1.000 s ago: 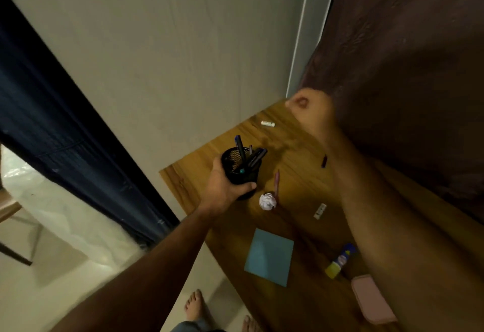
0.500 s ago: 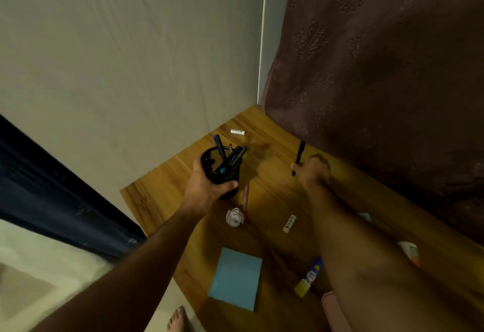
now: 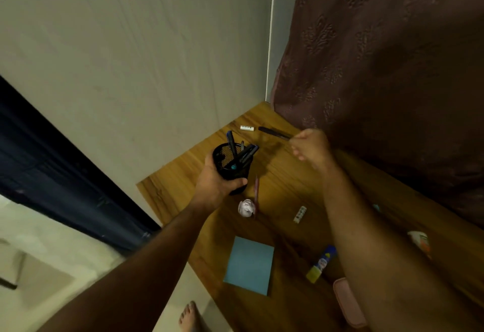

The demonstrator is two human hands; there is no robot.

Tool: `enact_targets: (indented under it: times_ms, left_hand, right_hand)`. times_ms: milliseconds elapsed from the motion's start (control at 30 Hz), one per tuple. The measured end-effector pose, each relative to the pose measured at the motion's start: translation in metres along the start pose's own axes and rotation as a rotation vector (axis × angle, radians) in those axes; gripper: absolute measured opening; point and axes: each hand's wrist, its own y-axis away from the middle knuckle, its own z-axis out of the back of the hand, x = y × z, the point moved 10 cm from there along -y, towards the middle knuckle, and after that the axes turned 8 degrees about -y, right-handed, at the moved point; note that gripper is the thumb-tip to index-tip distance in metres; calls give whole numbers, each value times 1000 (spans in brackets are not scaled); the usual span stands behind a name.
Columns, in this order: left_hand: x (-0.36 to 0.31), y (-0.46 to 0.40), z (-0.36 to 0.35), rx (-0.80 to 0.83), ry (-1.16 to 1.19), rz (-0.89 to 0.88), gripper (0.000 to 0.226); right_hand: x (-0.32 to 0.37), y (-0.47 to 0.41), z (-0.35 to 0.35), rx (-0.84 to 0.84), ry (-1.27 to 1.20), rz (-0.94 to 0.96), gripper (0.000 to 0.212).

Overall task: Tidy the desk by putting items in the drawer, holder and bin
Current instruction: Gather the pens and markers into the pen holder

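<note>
So, going left to right: my left hand [image 3: 217,182] has its grip wrapped round the black mesh holder [image 3: 231,164], fingers curled round the lower wall, thumb on the near side. Looks like it's lifted slightly off the surface [image 3: 282,174], though I can't swear to that from this angle. A few pens are in it already, leaning toward the right side of the rim, so the free space in the mouth is on the left and near part.

Over on the right, my right hand [image 3: 311,148] has a narrow pinch grip on one end of a black pen [image 3: 273,132]. The pen lies nearly flat, long axis running left-right, free end pointing left and slightly away from me, toward the little white eraser [image 3: 247,128] by the wall. So the tip sits above and a bit behind the holder's mouth, near it but not over it.

What I reckon matters next: the pen is sideways and the holder opens upward, so the pen needs tipping to near vertical and bringing toward me and left. The leaning pens could block it.

Nearer me on the surface: crumpled paper ball [image 3: 246,208], pink pen [image 3: 256,192], blue notepad [image 3: 248,266], glue stick [image 3: 320,263].
</note>
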Motion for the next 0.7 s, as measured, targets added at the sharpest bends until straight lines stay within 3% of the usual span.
enact_targets:
  times_ms: [167, 333, 500, 700]
  left_hand:
    - [8, 7, 11, -16, 23, 3, 99]
    - [4, 12, 26, -49, 11, -12, 94]
    - [8, 15, 35, -47, -12, -7, 95]
    - [12, 17, 41, -55, -55, -20, 95]
  right_hand:
    - [97, 28, -13, 234, -318, 239, 11]
    - [110, 50, -38, 384, -890, 120, 15]
    - [98, 74, -93, 581, -700, 80, 24]
    - [101, 75, -119, 486, -272, 127, 17]
